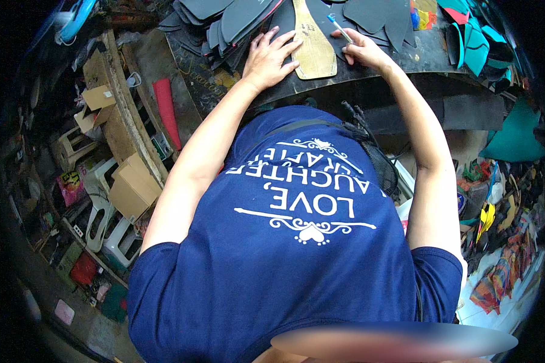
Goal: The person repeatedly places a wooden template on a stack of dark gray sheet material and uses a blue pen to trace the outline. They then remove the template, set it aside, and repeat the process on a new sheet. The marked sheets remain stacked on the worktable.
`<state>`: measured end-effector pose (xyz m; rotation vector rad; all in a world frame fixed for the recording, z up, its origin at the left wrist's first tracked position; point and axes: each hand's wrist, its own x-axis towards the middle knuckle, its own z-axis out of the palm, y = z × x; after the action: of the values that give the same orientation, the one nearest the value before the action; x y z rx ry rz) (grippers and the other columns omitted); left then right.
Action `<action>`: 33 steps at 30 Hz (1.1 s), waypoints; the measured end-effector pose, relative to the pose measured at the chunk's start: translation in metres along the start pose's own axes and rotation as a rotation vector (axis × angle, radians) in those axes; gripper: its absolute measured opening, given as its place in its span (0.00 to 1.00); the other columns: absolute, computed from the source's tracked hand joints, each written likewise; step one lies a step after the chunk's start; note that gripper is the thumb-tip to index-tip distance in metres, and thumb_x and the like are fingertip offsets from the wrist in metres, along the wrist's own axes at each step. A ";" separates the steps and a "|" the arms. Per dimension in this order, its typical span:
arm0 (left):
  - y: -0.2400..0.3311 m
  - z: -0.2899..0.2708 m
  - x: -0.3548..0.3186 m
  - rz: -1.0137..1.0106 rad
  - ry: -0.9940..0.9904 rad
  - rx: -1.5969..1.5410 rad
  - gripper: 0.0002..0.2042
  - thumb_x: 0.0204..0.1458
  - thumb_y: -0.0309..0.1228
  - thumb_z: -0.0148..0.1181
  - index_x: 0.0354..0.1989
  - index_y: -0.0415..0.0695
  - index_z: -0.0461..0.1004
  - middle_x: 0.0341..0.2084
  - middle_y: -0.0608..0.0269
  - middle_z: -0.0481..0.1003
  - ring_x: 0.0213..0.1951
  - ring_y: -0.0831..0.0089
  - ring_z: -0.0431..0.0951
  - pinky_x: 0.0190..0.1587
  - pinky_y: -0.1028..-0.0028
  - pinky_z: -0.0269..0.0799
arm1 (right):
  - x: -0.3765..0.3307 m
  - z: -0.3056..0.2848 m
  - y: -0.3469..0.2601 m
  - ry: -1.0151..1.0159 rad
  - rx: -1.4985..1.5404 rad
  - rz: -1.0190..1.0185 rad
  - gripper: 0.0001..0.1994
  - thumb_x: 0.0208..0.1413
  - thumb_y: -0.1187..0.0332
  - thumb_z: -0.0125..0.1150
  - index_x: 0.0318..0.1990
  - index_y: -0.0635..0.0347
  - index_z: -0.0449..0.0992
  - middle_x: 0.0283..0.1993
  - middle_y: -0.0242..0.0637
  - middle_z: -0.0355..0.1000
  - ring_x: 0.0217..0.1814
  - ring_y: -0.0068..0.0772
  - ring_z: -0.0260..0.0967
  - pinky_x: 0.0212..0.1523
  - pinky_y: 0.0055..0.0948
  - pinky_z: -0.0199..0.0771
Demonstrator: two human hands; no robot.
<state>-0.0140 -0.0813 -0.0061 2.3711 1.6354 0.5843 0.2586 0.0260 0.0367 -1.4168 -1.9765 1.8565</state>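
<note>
A tan, paddle-shaped flat template (314, 53) lies on dark sheet material at the near edge of the worktable. My left hand (271, 59) rests flat beside it, fingers spread, with the fingertips at the template's left edge. On the other side, my right hand (366, 51) grips a pen (341, 28) with a blue end that points up and away from me. The right fingers are curled round the pen, close to the template's right edge. The pen's lower tip is hidden by the hand.
Dark grey cut pieces (237, 23) are stacked at the back left, with more dark pieces (369, 15) behind my right hand. Teal cut pieces (473, 43) pile up at the right. On the left are a cardboard box (133, 186) and plastic stools (99, 215); fabric scraps (504, 266) lie lower right.
</note>
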 end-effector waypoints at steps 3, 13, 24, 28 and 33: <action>0.001 -0.001 -0.001 0.008 0.009 0.028 0.26 0.51 0.49 0.58 0.61 0.63 0.68 0.65 0.71 0.61 0.68 0.59 0.54 0.68 0.54 0.47 | 0.002 -0.002 0.005 -0.024 0.002 0.007 0.14 0.58 0.69 0.51 0.52 0.49 0.69 0.20 0.24 0.65 0.19 0.14 0.56 0.20 0.19 0.51; -0.001 -0.001 0.001 0.010 0.025 0.017 0.26 0.50 0.50 0.58 0.60 0.63 0.69 0.64 0.72 0.63 0.67 0.59 0.56 0.66 0.53 0.50 | 0.001 0.002 0.003 0.002 0.028 -0.078 0.15 0.58 0.69 0.51 0.53 0.50 0.70 0.20 0.24 0.65 0.19 0.14 0.56 0.19 0.19 0.50; 0.000 0.001 0.000 0.019 0.024 0.038 0.26 0.52 0.51 0.56 0.61 0.66 0.68 0.66 0.75 0.61 0.67 0.59 0.55 0.67 0.52 0.48 | 0.006 0.005 0.006 -0.008 0.028 -0.104 0.16 0.57 0.70 0.60 0.52 0.52 0.69 0.20 0.23 0.65 0.21 0.14 0.61 0.23 0.18 0.57; 0.000 0.003 0.000 0.017 0.024 0.057 0.25 0.53 0.51 0.55 0.61 0.66 0.68 0.66 0.75 0.61 0.68 0.59 0.54 0.67 0.52 0.48 | 0.006 0.008 0.007 -0.018 -0.112 -0.118 0.20 0.52 0.72 0.67 0.52 0.54 0.69 0.21 0.22 0.63 0.21 0.16 0.60 0.26 0.18 0.61; -0.001 0.004 0.001 0.017 0.021 0.071 0.25 0.53 0.51 0.55 0.62 0.67 0.67 0.66 0.75 0.61 0.68 0.58 0.55 0.67 0.51 0.48 | 0.003 0.012 0.003 0.071 -0.277 -0.122 0.22 0.50 0.72 0.68 0.53 0.56 0.68 0.20 0.23 0.61 0.22 0.16 0.60 0.24 0.21 0.62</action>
<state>-0.0127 -0.0802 -0.0094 2.4386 1.6736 0.5652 0.2512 0.0188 0.0299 -1.3659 -2.2973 1.5082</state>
